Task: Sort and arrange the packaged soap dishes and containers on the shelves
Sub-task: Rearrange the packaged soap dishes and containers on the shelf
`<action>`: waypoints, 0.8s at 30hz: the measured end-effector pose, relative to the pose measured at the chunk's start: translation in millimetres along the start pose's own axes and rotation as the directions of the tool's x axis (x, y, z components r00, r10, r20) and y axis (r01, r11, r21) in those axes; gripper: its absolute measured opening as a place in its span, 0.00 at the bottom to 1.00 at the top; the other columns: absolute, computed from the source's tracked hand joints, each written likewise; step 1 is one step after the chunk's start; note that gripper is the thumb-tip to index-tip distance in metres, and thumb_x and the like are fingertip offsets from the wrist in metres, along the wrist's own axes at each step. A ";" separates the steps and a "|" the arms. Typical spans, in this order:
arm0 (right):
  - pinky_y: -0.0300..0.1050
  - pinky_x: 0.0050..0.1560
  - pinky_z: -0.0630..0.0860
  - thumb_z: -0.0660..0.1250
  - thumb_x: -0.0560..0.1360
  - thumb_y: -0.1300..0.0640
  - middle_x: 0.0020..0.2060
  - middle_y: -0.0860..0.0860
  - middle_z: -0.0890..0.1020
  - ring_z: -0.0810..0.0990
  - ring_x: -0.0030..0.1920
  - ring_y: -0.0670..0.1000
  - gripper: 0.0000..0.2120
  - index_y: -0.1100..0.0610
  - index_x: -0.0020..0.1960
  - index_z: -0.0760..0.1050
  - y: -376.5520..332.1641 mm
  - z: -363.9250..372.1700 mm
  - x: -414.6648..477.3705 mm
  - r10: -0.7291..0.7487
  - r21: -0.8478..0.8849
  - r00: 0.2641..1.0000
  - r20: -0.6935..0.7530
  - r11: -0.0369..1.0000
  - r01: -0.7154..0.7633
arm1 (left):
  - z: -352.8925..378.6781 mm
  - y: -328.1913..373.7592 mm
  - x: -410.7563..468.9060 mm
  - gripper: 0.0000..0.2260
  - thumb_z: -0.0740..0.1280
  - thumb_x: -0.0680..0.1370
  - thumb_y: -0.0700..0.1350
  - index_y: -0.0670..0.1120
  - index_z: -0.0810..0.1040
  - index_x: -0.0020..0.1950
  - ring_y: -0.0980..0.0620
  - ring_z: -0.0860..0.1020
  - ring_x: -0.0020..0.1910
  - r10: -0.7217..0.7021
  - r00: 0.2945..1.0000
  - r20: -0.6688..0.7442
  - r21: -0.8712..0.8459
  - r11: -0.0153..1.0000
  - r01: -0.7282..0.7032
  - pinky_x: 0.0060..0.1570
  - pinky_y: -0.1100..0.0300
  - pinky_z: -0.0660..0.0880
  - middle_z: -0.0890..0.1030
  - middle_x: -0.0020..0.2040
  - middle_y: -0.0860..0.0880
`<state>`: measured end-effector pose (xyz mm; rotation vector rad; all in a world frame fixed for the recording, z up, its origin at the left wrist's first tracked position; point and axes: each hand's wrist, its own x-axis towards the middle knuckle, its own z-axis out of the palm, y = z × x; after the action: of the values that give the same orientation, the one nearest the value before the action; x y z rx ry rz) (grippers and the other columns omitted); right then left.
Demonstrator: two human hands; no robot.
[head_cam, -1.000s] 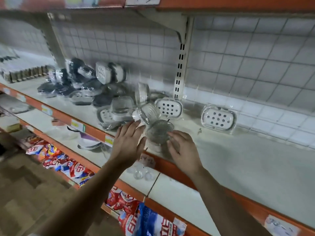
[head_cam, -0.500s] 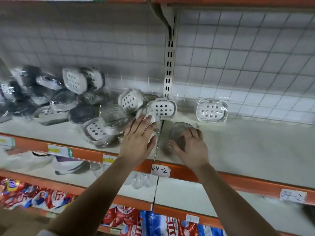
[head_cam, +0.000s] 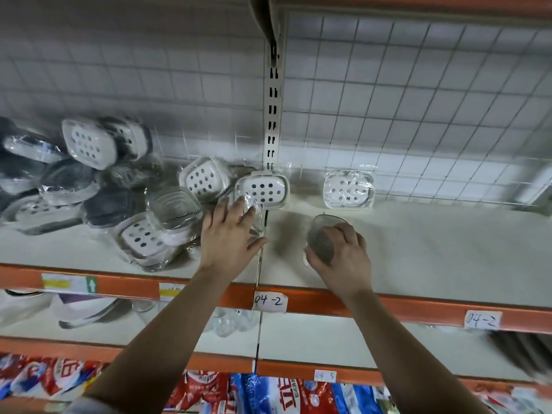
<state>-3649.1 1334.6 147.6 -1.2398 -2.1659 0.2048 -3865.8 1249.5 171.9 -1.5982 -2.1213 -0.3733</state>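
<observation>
My right hand (head_cam: 343,255) grips a clear grey round container (head_cam: 324,231) that stands on the white shelf (head_cam: 433,249), right of the shelf seam. My left hand (head_cam: 230,234) lies with straight fingers on a clear wrapped container (head_cam: 255,218) just left of the seam. Behind it lean two wrapped white soap dishes with holes, one (head_cam: 264,189) at the upright post and one (head_cam: 204,177) left of it. A single wrapped white soap dish (head_cam: 348,189) leans on the wire grid farther right. A jumbled pile of wrapped white, clear and dark dishes (head_cam: 89,186) fills the shelf's left part.
An orange shelf edge (head_cam: 358,307) carries paper labels reading 04-2 (head_cam: 268,300). The shelf below holds clear items (head_cam: 233,321) and a white and purple item (head_cam: 83,309). Red and blue bags (head_cam: 254,392) lie on the lowest shelf. A wire grid (head_cam: 418,100) backs the shelves.
The view has swung right and closer to the shelf. My right hand has carried the grey container to the right of the seam and set it down there. My left hand stays on the clear package.
</observation>
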 end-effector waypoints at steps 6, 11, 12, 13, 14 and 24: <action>0.54 0.50 0.78 0.67 0.67 0.32 0.62 0.50 0.74 0.71 0.60 0.60 0.29 0.50 0.60 0.74 -1.9 2.0 -0.1 0.029 -0.107 0.999 0.020 0.994 -0.026 | 1.3 -2.1 1.9 0.25 0.75 0.69 0.59 0.44 0.82 0.59 0.36 0.75 0.63 0.000 0.999 0.036 -0.074 0.997 0.003 0.57 0.42 0.73 0.80 0.62 0.44; 0.52 0.55 0.77 0.73 0.68 0.41 0.61 0.50 0.76 0.73 0.61 0.59 0.24 0.51 0.59 0.77 -1.1 -9.7 -5.5 0.050 0.045 0.999 -0.009 0.998 -0.050 | -2.5 6.1 -10.6 0.23 0.76 0.69 0.57 0.43 0.83 0.57 0.37 0.78 0.59 0.017 0.992 -0.125 -0.180 0.983 -0.040 0.53 0.42 0.77 0.82 0.59 0.43; 0.52 0.55 0.77 0.74 0.68 0.42 0.60 0.50 0.76 0.75 0.61 0.59 0.23 0.52 0.59 0.77 -0.3 -15.1 -10.2 0.052 0.089 0.998 -0.035 0.995 -0.048 | -4.6 9.9 -14.6 0.22 0.75 0.70 0.57 0.43 0.83 0.57 0.37 0.79 0.59 0.008 0.988 -0.157 -0.209 0.977 -0.042 0.53 0.42 0.77 0.82 0.59 0.43; 0.52 0.56 0.77 0.74 0.68 0.44 0.60 0.51 0.77 0.75 0.60 0.58 0.23 0.53 0.59 0.78 0.9 -21.4 -15.4 0.049 0.126 0.997 -0.059 0.991 -0.041 | -6.6 15.0 -18.9 0.22 0.75 0.70 0.57 0.43 0.83 0.57 0.38 0.79 0.59 0.000 0.983 -0.184 -0.238 0.970 -0.044 0.53 0.43 0.77 0.82 0.59 0.43; 0.52 0.56 0.77 0.75 0.68 0.45 0.60 0.51 0.77 0.75 0.60 0.58 0.23 0.54 0.59 0.78 2.7 -28.3 -21.0 0.045 0.149 0.996 -0.079 0.988 -0.033 | -8.7 20.6 -23.3 0.22 0.74 0.71 0.57 0.44 0.83 0.57 0.39 0.79 0.59 -0.008 0.979 -0.202 -0.271 0.961 -0.048 0.54 0.44 0.77 0.82 0.59 0.44; 0.51 0.61 0.69 0.76 0.67 0.51 0.57 0.55 0.79 0.71 0.61 0.60 0.22 0.61 0.57 0.79 58.4 -103.0 -104.2 0.146 0.136 0.963 -0.226 0.984 -0.118 | -37.3 125.1 -75.0 0.21 0.72 0.73 0.55 0.41 0.83 0.57 0.41 0.80 0.58 0.007 0.963 -0.270 -0.491 0.859 -0.144 0.55 0.45 0.78 0.81 0.60 0.42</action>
<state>-3508.7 1263.8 158.4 -1.2721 -1.8438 0.2294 -3722.3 1205.8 159.0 -1.7801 -1.8386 -1.1301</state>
